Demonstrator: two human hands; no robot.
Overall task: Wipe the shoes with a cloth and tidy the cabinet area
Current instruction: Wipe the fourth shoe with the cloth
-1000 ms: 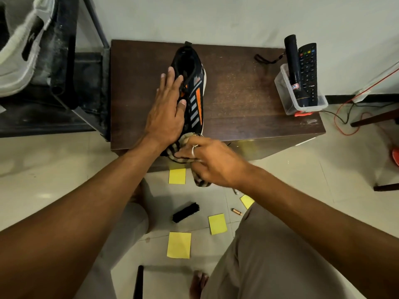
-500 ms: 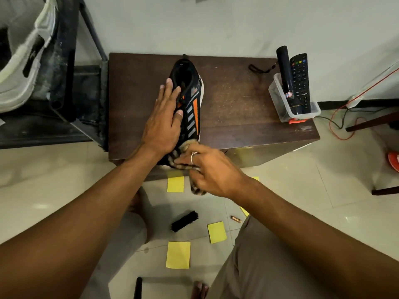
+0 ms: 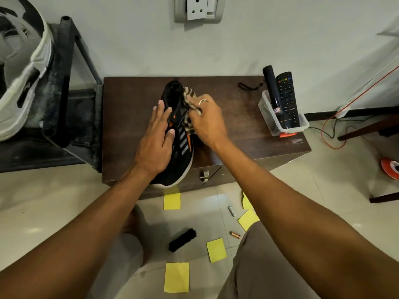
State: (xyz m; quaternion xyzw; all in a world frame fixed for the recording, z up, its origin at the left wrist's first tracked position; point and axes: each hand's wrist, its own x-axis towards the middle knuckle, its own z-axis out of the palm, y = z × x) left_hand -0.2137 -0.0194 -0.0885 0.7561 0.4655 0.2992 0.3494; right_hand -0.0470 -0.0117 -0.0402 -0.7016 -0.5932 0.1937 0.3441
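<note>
A black sports shoe (image 3: 183, 147) with grey stripes and orange trim lies on top of the dark wooden cabinet (image 3: 129, 117), toe toward me. My left hand (image 3: 156, 139) rests flat on the shoe's left side with straight fingers, steadying it. My right hand (image 3: 205, 119) grips a striped cloth (image 3: 189, 96) bunched against the shoe's right side near the collar. Part of the cloth hangs down beside the laces.
A clear plastic tub (image 3: 280, 124) with a remote (image 3: 287, 98) and a dark torch stands at the cabinet's right end. On the floor lie a black brush (image 3: 182, 239), several yellow sticky notes (image 3: 176, 277), and a battery (image 3: 235, 235). A dark metal stand is on the left, red cable on the right.
My right hand has moved the cloth from the shoe's toe at the cabinet's front edge up to the collar area. The left hand stays pressed on the shoe.
</note>
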